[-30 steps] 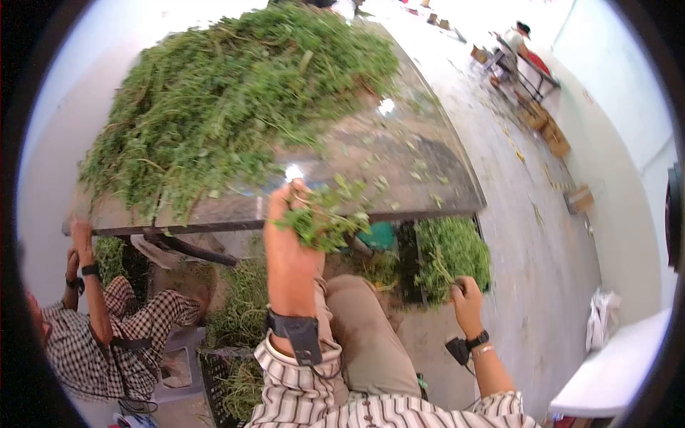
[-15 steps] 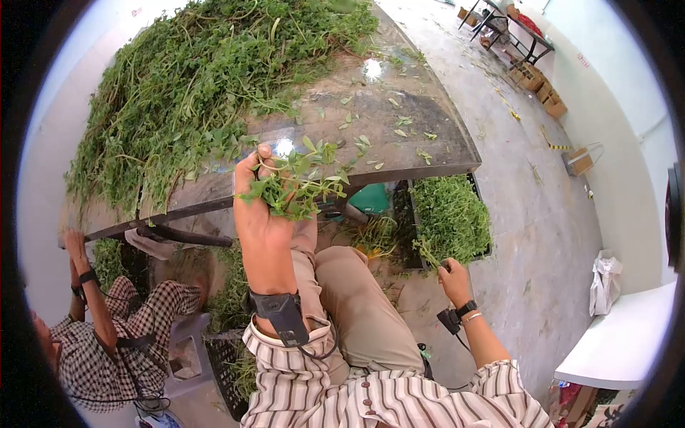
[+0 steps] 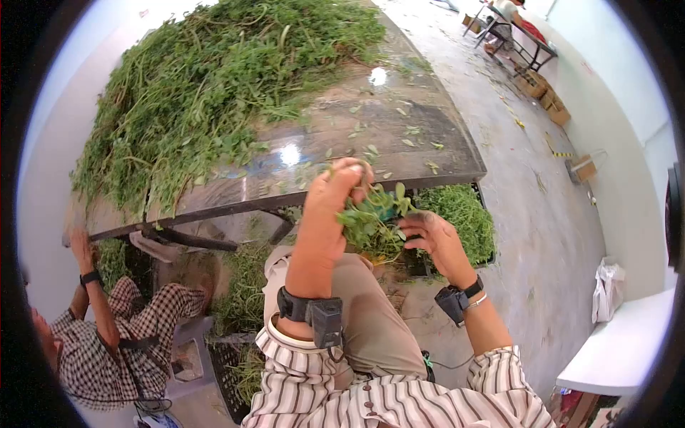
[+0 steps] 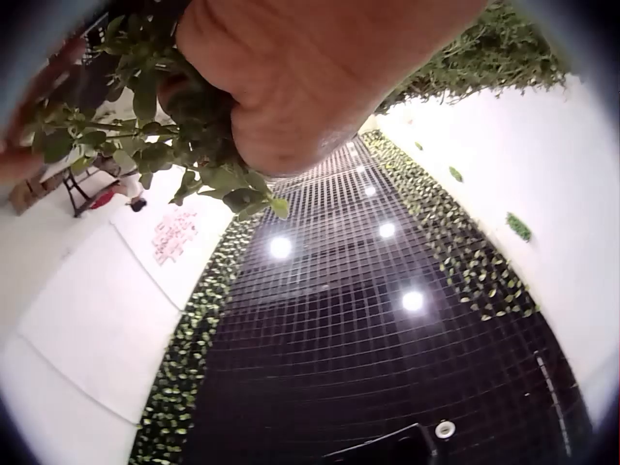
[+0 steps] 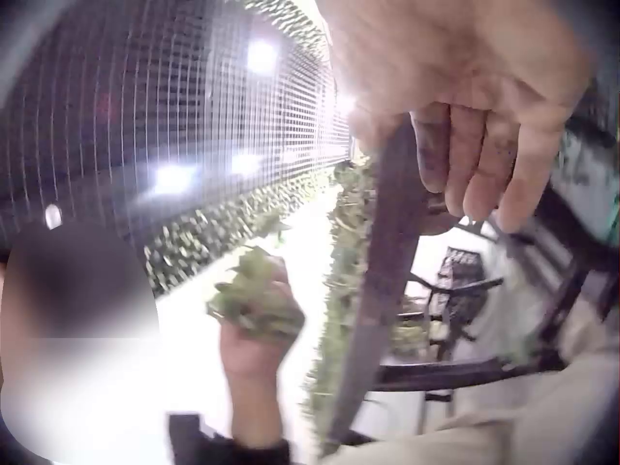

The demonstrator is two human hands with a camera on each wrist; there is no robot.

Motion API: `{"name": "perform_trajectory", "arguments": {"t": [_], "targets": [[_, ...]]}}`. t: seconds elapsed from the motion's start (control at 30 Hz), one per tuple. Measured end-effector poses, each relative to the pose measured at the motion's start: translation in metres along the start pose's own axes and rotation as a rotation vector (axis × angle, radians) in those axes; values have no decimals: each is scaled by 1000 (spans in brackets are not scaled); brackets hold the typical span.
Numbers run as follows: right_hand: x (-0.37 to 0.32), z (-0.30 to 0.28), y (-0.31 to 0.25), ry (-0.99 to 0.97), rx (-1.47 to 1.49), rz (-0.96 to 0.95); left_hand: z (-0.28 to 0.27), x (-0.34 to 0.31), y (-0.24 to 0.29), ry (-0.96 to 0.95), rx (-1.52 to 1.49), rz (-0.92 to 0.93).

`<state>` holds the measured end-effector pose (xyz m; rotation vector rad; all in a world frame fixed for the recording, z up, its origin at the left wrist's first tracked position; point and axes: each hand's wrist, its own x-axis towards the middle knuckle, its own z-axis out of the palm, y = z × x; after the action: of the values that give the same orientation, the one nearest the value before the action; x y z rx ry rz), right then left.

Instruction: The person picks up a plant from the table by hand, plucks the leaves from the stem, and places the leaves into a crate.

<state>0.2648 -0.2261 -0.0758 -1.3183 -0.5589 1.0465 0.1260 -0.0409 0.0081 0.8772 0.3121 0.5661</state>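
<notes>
My left hand [image 3: 330, 196] grips a small bunch of leafy green stems [image 3: 367, 227] just in front of the table's near edge. In the left wrist view the leaves [image 4: 150, 145] hang out past the curled hand. My right hand [image 3: 444, 244] is raised beside the bunch, its fingers spread and loosely bent, close to the leaves. The right wrist view shows those fingers [image 5: 475, 160] with nothing held between them. A large heap of the same greens [image 3: 207, 100] covers the left and far part of the dark table [image 3: 421, 135].
A black crate of greens [image 3: 460, 217] stands on the floor under the table's right corner. More greens [image 3: 246, 285] lie below the table at left. Another person [image 3: 107, 349] in checked clothes sits at the left. A white table [image 3: 614, 360] stands at right, with cartons [image 3: 553, 107] along the wall.
My left hand has moved right with its bunch, away from the heap. The right hand has let go of the stem it held by the crate and has come up to the bunch.
</notes>
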Motion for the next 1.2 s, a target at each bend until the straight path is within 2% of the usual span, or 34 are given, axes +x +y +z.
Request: {"name": "perform_trajectory", "arguments": {"t": [0.03,0.07,0.13,0.17,0.2,0.23,0.27,0.3,0.33,0.37,0.43,0.5,0.67,0.73,0.8,0.97,1.03,1.07,1.1,1.13,1.17,1.2], "targets": [[-1,13,-12,-73,207,-53,11,0,-8,-37,102,-24],[-3,22,-24,-48,205,-63,19,1,-18,-53,135,-29],[-8,33,-38,-148,382,-94,29,3,-43,-132,240,-44],[-11,32,-36,-121,383,-110,33,4,-56,-183,349,-41],[-15,30,-34,-37,239,-115,35,6,-70,-172,532,-4],[-18,29,-33,45,95,-114,39,4,-77,-195,530,-9],[-24,31,-43,14,167,-31,42,2,-83,-161,774,105],[-25,28,-38,29,168,-35,46,0,-88,-121,1015,225],[-23,24,-28,81,249,26,54,-3,-87,-116,1013,144],[-23,18,-16,130,330,89,56,-3,-95,-125,1010,140],[-25,11,2,116,400,131,59,-2,-113,-69,1059,308],[-28,14,10,146,512,154,64,-4,-119,-73,1129,312],[-40,-1,21,295,487,220,67,-7,-134,-159,1304,264],[-47,-3,20,258,498,215,61,-5,-146,-210,1503,488],[-50,-11,39,234,507,199,60,-8,-157,-214,1457,446],[-72,-19,29,137,375,215,46,-5,-179,-289,1272,352],[-70,-31,36,36,415,252,46,-3,-183,-309,590,-249],[-72,-32,32,10,405,256,50,-6,-182,-284,519,-362],[-75,-30,27,70,349,236,53,-7,-179,-254,522,-342],[-77,-29,23,123,293,217,57,-9,-172,-315,508,-401],[-77,-32,27,80,283,226,59,-9,-169,-371,493,-459],[-77,-38,32,114,147,139,60,-12,-171,-366,596,-313]]}}
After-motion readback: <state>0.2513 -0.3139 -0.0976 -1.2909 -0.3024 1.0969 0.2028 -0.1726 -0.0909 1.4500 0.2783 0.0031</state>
